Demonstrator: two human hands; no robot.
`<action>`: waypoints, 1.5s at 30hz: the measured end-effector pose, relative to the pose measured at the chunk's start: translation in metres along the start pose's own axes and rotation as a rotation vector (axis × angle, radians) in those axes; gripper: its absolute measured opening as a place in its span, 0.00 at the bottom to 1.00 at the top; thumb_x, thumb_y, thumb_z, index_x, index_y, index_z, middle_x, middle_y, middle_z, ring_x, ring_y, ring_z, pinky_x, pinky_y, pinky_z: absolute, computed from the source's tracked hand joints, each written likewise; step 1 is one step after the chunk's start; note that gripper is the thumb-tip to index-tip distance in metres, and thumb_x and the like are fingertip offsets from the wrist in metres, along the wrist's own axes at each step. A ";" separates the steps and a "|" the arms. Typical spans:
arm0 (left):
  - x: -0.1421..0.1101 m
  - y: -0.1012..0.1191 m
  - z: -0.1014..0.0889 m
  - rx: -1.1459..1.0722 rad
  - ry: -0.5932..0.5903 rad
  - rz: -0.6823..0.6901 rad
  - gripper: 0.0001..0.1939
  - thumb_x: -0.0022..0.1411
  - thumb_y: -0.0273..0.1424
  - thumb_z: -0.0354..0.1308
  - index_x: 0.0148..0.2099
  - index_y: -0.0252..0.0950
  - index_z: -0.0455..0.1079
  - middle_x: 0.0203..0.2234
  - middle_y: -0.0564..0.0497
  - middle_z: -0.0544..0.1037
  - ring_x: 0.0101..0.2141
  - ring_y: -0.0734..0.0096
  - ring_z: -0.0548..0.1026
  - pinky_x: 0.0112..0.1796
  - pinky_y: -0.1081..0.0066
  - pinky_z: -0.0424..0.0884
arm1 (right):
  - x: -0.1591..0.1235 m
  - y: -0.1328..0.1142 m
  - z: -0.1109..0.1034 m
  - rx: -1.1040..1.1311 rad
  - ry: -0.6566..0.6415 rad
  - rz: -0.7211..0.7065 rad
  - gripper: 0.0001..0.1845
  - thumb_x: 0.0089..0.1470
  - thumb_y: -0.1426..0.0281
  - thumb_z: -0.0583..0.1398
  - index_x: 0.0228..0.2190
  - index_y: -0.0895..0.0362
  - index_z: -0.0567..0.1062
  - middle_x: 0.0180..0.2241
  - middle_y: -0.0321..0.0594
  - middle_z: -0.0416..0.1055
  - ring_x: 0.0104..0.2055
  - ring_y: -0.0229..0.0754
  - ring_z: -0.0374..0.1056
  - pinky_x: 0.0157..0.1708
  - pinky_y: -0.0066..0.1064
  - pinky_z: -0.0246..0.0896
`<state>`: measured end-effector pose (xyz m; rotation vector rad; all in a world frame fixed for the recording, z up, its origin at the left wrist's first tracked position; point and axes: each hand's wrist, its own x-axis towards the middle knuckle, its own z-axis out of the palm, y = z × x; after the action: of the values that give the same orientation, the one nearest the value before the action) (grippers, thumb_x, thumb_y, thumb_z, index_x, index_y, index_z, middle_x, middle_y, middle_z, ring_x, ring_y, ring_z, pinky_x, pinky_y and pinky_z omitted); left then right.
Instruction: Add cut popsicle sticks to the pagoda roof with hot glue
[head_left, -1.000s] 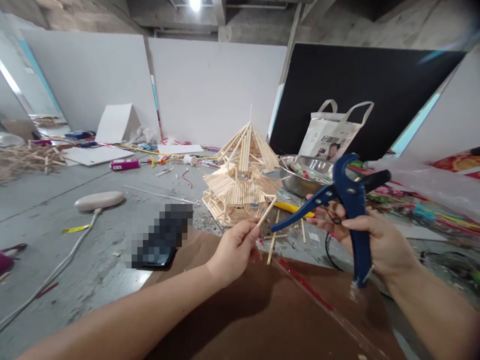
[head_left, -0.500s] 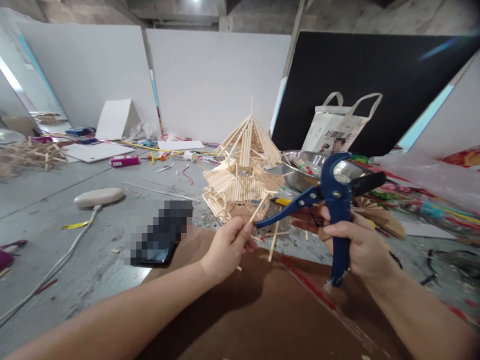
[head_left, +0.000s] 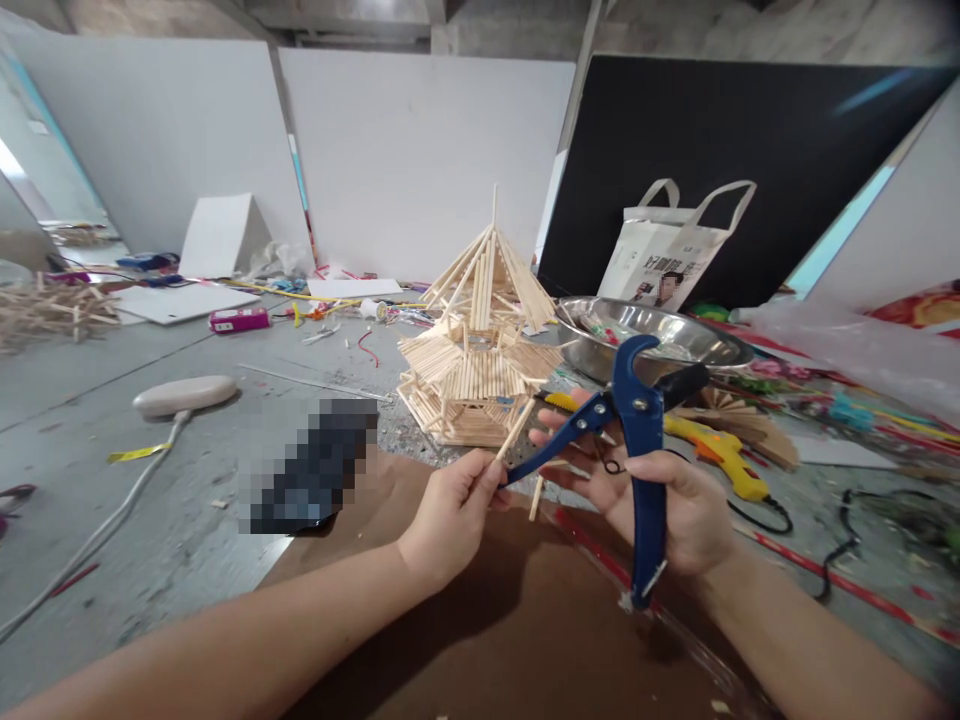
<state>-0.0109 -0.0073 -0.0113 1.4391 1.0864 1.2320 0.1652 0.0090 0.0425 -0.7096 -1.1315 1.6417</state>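
My left hand [head_left: 454, 505] pinches a thin wooden stick [head_left: 517, 428], which slants up toward the model. In my right hand [head_left: 686, 505] is a blue pipe cutter [head_left: 646, 480]; its handles are spread apart and its hooked jaw points up. The thumb presses on one handle, while the other fingers are stretched out behind the tool. The tip of the cutter's left handle is beside my left fingertips; whether they touch I cannot tell. Just beyond my hands stands a tiered pavilion model [head_left: 480, 375] of wooden sticks with a pointed roof.
A brown board [head_left: 450, 640] lies under my hands, with a phone [head_left: 315, 480] at its left edge. Beyond the right hand are a yellow glue gun [head_left: 724, 460], a metal basin [head_left: 720, 350] and a tote bag [head_left: 652, 255]. A white power adapter [head_left: 184, 396] with its cable lies left.
My right hand has brought the pipe cutter left and lower, toward my left hand. The glue gun has come into view behind it. My left hand still pinches the stick.
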 end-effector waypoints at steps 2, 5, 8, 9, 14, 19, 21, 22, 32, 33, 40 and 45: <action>-0.002 0.003 0.002 0.015 -0.050 -0.006 0.15 0.57 0.41 0.44 0.29 0.34 0.60 0.21 0.52 0.69 0.25 0.75 0.69 0.29 0.73 0.66 | -0.002 0.000 0.004 -0.039 -0.030 0.004 0.18 0.38 0.68 0.49 0.34 0.52 0.70 0.31 0.39 0.70 0.36 0.44 0.66 0.35 0.39 0.61; -0.002 0.008 0.003 0.040 -0.133 0.002 0.16 0.58 0.40 0.43 0.29 0.33 0.61 0.21 0.52 0.69 0.24 0.76 0.68 0.28 0.74 0.65 | -0.004 -0.001 0.004 -0.220 0.022 -0.014 0.17 0.42 0.67 0.49 0.35 0.55 0.68 0.33 0.40 0.69 0.35 0.44 0.66 0.35 0.39 0.61; 0.001 0.013 -0.001 0.077 -0.102 0.004 0.16 0.58 0.40 0.43 0.30 0.33 0.63 0.19 0.53 0.67 0.22 0.77 0.66 0.25 0.75 0.63 | -0.002 -0.003 -0.005 -0.654 0.166 -0.098 0.12 0.44 0.66 0.52 0.34 0.56 0.67 0.33 0.40 0.68 0.34 0.43 0.65 0.36 0.38 0.59; 0.003 0.014 -0.003 0.082 -0.078 -0.004 0.16 0.57 0.41 0.43 0.29 0.33 0.62 0.19 0.54 0.65 0.21 0.78 0.65 0.24 0.76 0.62 | -0.001 -0.003 -0.009 -0.863 0.202 -0.159 0.12 0.43 0.67 0.54 0.33 0.56 0.67 0.32 0.40 0.67 0.35 0.44 0.64 0.37 0.38 0.58; 0.005 0.019 -0.011 0.091 -0.072 0.025 0.16 0.58 0.40 0.42 0.24 0.34 0.57 0.15 0.57 0.60 0.16 0.82 0.58 0.19 0.78 0.56 | 0.004 0.002 -0.019 -1.616 0.091 -0.354 0.18 0.40 0.72 0.54 0.38 0.56 0.65 0.35 0.42 0.67 0.37 0.45 0.62 0.37 0.35 0.55; 0.005 0.019 -0.012 0.195 -0.091 0.116 0.17 0.59 0.37 0.41 0.23 0.34 0.57 0.16 0.57 0.58 0.18 0.82 0.57 0.21 0.78 0.55 | 0.005 0.010 -0.019 -1.738 -0.033 -0.225 0.22 0.39 0.74 0.53 0.41 0.58 0.62 0.38 0.44 0.65 0.39 0.46 0.62 0.37 0.34 0.55; 0.006 0.018 -0.012 0.207 -0.090 0.139 0.17 0.60 0.37 0.41 0.23 0.34 0.57 0.16 0.56 0.58 0.19 0.82 0.56 0.22 0.78 0.55 | 0.005 0.013 -0.020 -1.748 -0.048 -0.206 0.22 0.39 0.73 0.52 0.41 0.58 0.62 0.39 0.44 0.65 0.39 0.46 0.62 0.37 0.34 0.54; 0.006 0.018 -0.012 0.209 -0.090 0.145 0.17 0.60 0.37 0.41 0.23 0.33 0.57 0.16 0.56 0.58 0.20 0.82 0.56 0.22 0.78 0.55 | 0.004 0.013 -0.020 -1.753 -0.053 -0.210 0.22 0.40 0.72 0.53 0.41 0.58 0.62 0.39 0.44 0.65 0.40 0.46 0.62 0.38 0.34 0.54; 0.002 0.010 -0.007 0.202 -0.163 0.138 0.15 0.58 0.36 0.43 0.26 0.32 0.62 0.17 0.56 0.56 0.19 0.81 0.53 0.22 0.78 0.53 | 0.000 0.019 -0.014 -1.763 -0.095 -0.334 0.19 0.41 0.67 0.54 0.40 0.58 0.64 0.36 0.45 0.66 0.37 0.46 0.62 0.34 0.34 0.54; 0.002 0.011 -0.007 0.203 -0.163 0.138 0.14 0.58 0.36 0.44 0.27 0.32 0.63 0.17 0.56 0.57 0.20 0.81 0.53 0.22 0.78 0.53 | -0.001 0.019 -0.013 -1.763 -0.098 -0.343 0.19 0.41 0.68 0.54 0.39 0.58 0.64 0.35 0.44 0.67 0.36 0.46 0.62 0.34 0.34 0.54; 0.001 0.013 -0.005 0.193 -0.168 0.106 0.13 0.57 0.32 0.45 0.24 0.32 0.62 0.16 0.56 0.58 0.20 0.81 0.54 0.21 0.79 0.53 | -0.003 0.019 -0.009 -1.820 -0.100 -0.304 0.17 0.42 0.68 0.54 0.38 0.57 0.63 0.32 0.42 0.67 0.34 0.44 0.62 0.33 0.33 0.53; 0.001 0.014 -0.003 0.137 -0.179 0.091 0.11 0.56 0.31 0.45 0.25 0.33 0.60 0.14 0.58 0.56 0.17 0.82 0.53 0.20 0.79 0.53 | -0.002 0.019 -0.009 -1.844 -0.104 -0.288 0.15 0.43 0.69 0.53 0.37 0.57 0.63 0.33 0.42 0.67 0.34 0.44 0.62 0.33 0.33 0.54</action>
<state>-0.0134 -0.0087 0.0029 1.6856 1.0079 1.0843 0.1664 0.0086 0.0216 -1.3856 -2.5434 -0.0462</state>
